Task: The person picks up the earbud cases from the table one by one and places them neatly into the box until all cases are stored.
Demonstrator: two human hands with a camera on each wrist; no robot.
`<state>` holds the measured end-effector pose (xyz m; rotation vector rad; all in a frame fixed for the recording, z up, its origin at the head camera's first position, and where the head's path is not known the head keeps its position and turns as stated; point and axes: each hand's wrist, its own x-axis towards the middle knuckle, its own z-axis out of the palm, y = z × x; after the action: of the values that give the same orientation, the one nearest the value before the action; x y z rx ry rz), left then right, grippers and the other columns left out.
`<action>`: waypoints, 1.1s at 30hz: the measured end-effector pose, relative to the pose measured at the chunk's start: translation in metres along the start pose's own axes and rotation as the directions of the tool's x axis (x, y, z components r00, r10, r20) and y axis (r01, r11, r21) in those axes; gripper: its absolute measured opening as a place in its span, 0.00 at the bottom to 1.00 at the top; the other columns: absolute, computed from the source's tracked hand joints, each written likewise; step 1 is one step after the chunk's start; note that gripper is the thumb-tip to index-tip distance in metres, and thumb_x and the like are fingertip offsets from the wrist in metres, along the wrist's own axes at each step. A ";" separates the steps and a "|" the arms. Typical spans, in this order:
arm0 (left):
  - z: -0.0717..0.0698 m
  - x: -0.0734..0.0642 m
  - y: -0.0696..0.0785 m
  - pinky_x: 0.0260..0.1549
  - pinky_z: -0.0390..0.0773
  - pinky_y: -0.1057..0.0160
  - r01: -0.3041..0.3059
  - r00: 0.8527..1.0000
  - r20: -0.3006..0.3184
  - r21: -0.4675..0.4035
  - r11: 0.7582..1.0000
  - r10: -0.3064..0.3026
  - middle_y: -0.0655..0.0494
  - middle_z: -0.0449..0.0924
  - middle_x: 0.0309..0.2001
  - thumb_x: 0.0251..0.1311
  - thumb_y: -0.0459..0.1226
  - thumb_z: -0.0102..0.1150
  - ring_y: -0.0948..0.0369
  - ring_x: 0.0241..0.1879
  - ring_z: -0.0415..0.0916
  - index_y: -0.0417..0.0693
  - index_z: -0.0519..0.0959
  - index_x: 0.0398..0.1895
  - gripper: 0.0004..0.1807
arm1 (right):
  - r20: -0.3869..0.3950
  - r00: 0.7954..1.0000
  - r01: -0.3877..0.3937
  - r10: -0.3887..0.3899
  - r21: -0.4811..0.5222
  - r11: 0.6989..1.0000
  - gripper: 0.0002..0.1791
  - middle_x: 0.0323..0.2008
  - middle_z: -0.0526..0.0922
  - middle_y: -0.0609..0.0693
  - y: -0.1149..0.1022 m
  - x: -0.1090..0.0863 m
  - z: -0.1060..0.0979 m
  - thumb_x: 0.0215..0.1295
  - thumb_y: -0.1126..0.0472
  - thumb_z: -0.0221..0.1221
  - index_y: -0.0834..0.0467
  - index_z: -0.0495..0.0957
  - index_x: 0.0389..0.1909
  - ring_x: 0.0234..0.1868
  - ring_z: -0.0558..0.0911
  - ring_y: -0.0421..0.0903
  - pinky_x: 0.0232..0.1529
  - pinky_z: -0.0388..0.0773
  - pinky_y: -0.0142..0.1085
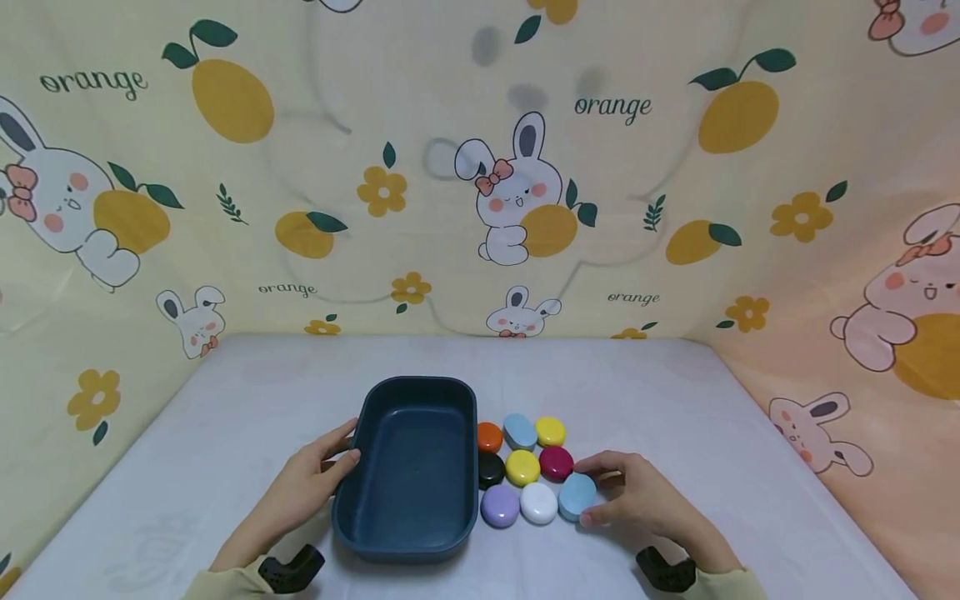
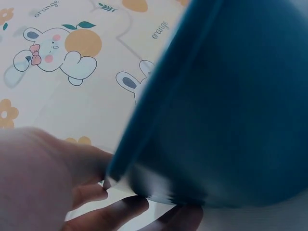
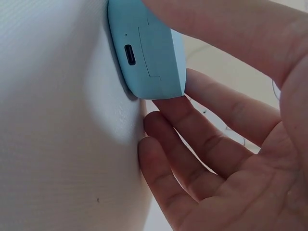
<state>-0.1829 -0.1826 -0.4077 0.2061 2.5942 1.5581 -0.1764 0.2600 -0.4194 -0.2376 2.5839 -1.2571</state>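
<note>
A dark blue rectangular tray with rounded corners stands on the table. My left hand holds its left side, the thumb at the rim; in the left wrist view, fingers bend beneath the tray's rim against the outer wall. At the near right of a cluster lies a light-blue rounded case. My right hand pinches that case between thumb and fingers. From the right wrist view, the case shows a charging port and a thin seam, and it appears to rest on the cloth.
Right of the tray sit several round, glossy pieces: orange, black, lilac, white, crimson, two yellow ones and another light-blue one. A white cloth covers the table. Printed fabric hangs behind.
</note>
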 end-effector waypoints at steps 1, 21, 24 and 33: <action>0.000 0.000 0.000 0.41 0.83 0.55 0.001 1.000 0.000 0.001 1.000 -0.001 0.31 0.67 0.65 0.73 0.37 0.52 0.39 0.57 0.73 0.41 0.59 0.75 0.30 | 0.000 1.000 -0.001 0.001 -0.003 1.000 0.36 0.50 0.81 0.51 0.000 0.000 0.000 0.40 0.51 0.80 0.58 0.81 0.53 0.49 0.79 0.52 0.52 0.78 0.49; 0.001 0.000 -0.005 0.41 0.83 0.55 0.005 1.000 -0.006 0.003 1.000 -0.005 0.32 0.68 0.64 0.72 0.38 0.53 0.39 0.57 0.73 0.43 0.60 0.75 0.30 | -0.014 1.000 0.003 -0.003 -0.005 1.000 0.36 0.48 0.81 0.50 0.004 0.002 0.002 0.38 0.49 0.80 0.58 0.81 0.51 0.46 0.80 0.50 0.50 0.80 0.47; 0.001 0.000 -0.005 0.40 0.83 0.55 0.011 1.000 -0.008 0.010 1.000 -0.011 0.32 0.68 0.64 0.72 0.38 0.53 0.40 0.57 0.73 0.43 0.60 0.75 0.30 | -0.011 1.000 0.007 -0.007 -0.015 1.000 0.36 0.48 0.81 0.50 0.004 0.003 0.003 0.38 0.49 0.80 0.58 0.82 0.51 0.45 0.80 0.50 0.49 0.80 0.46; 0.000 0.000 -0.004 0.41 0.83 0.55 0.000 1.000 -0.005 0.002 1.000 0.000 0.33 0.69 0.63 0.73 0.37 0.52 0.41 0.56 0.74 0.42 0.60 0.75 0.30 | -0.092 0.995 0.024 -0.030 -0.069 0.997 0.30 0.40 0.82 0.47 0.003 0.002 0.005 0.39 0.48 0.80 0.56 0.82 0.44 0.40 0.80 0.47 0.45 0.82 0.42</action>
<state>-0.1834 -0.1844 -0.4108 0.2027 2.5999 1.5582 -0.1764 0.2577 -0.4251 -0.2338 2.7139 -1.2184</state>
